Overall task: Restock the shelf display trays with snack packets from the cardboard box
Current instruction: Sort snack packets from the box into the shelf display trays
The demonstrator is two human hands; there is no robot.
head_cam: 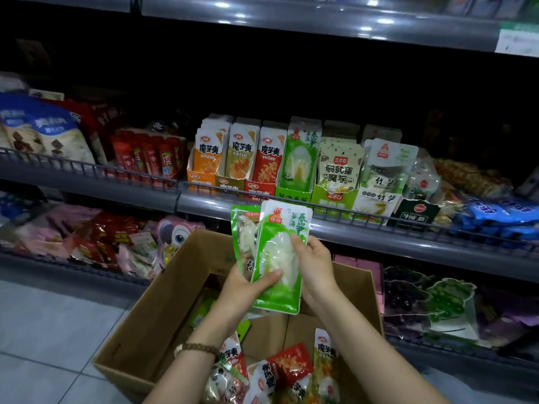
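Fingers (269,276) of the left hand (248,287) curl round the lower part of two green packets (280,252), thumb across the front. The right hand (316,266) pinches their right edge. The pair stands upright just above the open cardboard box (140,330), near side, w/ mixed packets inside. Step, I'd say: squaring the pair before shelving. Next move prob. needs a lift over the wire rail (379,220) to the far shelf, then slotting them upright into the green display tray (293,193), just right of the red tray (259,188).
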